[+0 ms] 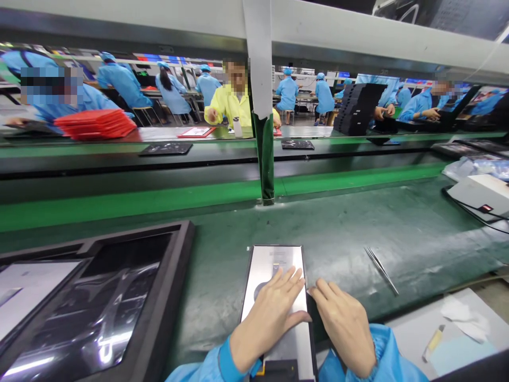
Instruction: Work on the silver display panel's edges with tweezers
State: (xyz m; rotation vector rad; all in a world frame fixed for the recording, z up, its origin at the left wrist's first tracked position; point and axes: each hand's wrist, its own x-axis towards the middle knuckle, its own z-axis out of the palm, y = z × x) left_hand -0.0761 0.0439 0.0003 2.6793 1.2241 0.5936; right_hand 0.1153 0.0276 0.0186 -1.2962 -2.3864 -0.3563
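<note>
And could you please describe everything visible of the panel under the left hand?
The panel is oblong and dark-edged, its upper face silver and metal-looking, with faint print near the far end and a partly hidden dark round mark. A black part sits at its near end. It lies flat on the green table. The left hand rests across it; the right hand is at its right edge, contact unclear.
</note>
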